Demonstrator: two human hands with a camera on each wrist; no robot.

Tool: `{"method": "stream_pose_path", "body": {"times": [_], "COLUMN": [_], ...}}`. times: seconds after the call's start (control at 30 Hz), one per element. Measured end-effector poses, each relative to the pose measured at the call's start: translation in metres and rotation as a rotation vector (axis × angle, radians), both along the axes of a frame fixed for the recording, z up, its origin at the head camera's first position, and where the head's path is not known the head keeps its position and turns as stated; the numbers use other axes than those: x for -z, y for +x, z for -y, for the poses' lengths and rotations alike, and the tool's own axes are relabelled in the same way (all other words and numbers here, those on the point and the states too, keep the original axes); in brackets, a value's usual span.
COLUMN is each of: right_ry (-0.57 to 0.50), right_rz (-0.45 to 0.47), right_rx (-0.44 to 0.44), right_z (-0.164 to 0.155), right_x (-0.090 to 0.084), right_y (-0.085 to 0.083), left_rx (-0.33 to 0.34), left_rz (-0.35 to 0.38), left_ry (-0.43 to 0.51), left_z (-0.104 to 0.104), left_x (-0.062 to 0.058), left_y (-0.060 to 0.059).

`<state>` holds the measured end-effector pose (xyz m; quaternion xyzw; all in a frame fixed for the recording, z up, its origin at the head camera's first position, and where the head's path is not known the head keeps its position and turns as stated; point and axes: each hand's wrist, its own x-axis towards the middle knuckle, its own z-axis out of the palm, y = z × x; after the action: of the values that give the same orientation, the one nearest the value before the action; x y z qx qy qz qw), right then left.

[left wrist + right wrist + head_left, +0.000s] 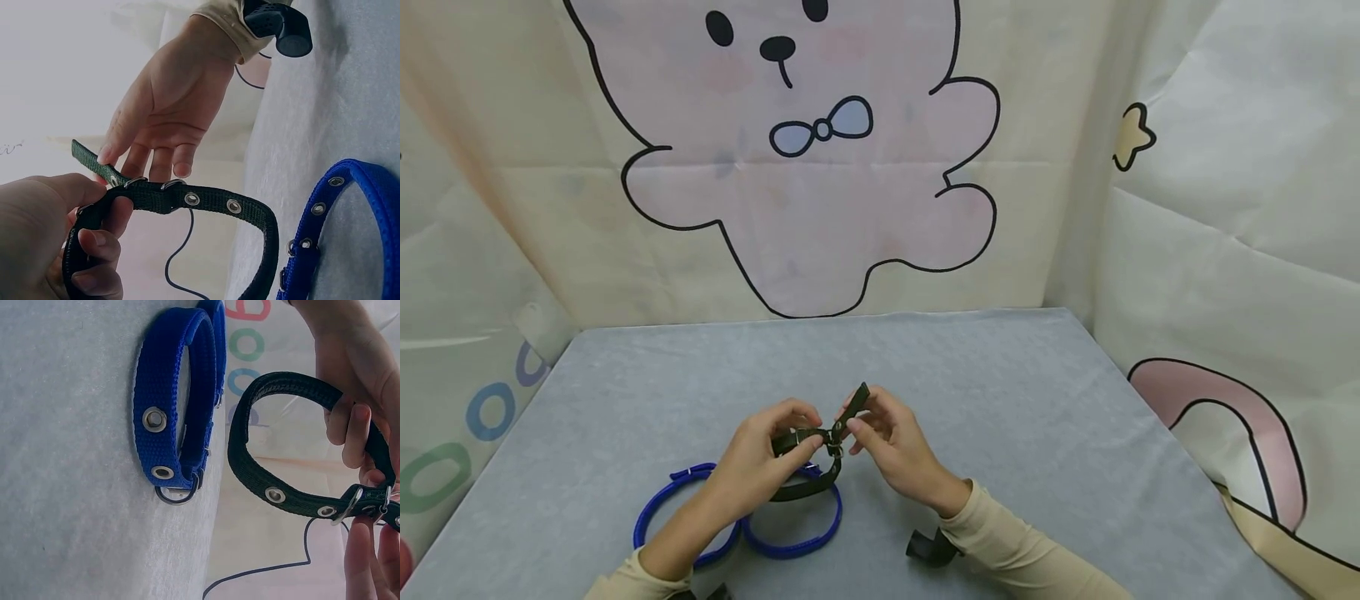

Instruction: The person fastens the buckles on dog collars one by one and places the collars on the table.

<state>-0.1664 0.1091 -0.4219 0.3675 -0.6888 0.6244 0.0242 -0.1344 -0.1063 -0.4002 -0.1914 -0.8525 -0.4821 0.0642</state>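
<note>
A dark green webbing collar (808, 488) with metal eyelets, a buckle (174, 185) and a ring (352, 506) is held up above the table, bent into a loop. My left hand (752, 471) grips it beside the buckle, thumb on top and fingers curled round the band. With thumb and fingertips my right hand (898, 454) pinches the strap's free end (853, 404), which sticks up past the buckle. Below the hands, two blue collars lie on the table, a left one (643, 521) partly behind my left forearm and a right one (793, 551).
A grey cloth covers the table (1037, 400). Printed fabric walls (850, 208) stand behind it and at both sides. Black wrist-worn devices show at both sleeves, one at the right cuff (931, 548), the other at the bottom edge.
</note>
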Motion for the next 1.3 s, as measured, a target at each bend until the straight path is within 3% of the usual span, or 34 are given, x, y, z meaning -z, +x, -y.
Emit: {"method": "stream_pose_path", "body": {"times": [0.3, 0.7, 1.3], "right_ry": [0.012, -0.006, -0.009], "right_rz": [0.047, 0.036, 0.034], "right_rx": [0.015, 0.003, 0.001], "right_z": [0.0002, -0.0011, -0.0020], "right_x": [-0.0030, -0.0024, -0.0029], "right_y": [0.0015, -0.0011, -0.0017], "left_rx": [0.002, 0.045, 0.076], "left_rz": [0.028, 0.011, 0.049], "left_ry": [0.022, 0.074, 0.110], "left_z": [0.0016, 0.0025, 0.0021], "left_x": [0.0002, 0.0011, 0.0024], "left_y": [-0.0005, -0.0025, -0.0025]}}
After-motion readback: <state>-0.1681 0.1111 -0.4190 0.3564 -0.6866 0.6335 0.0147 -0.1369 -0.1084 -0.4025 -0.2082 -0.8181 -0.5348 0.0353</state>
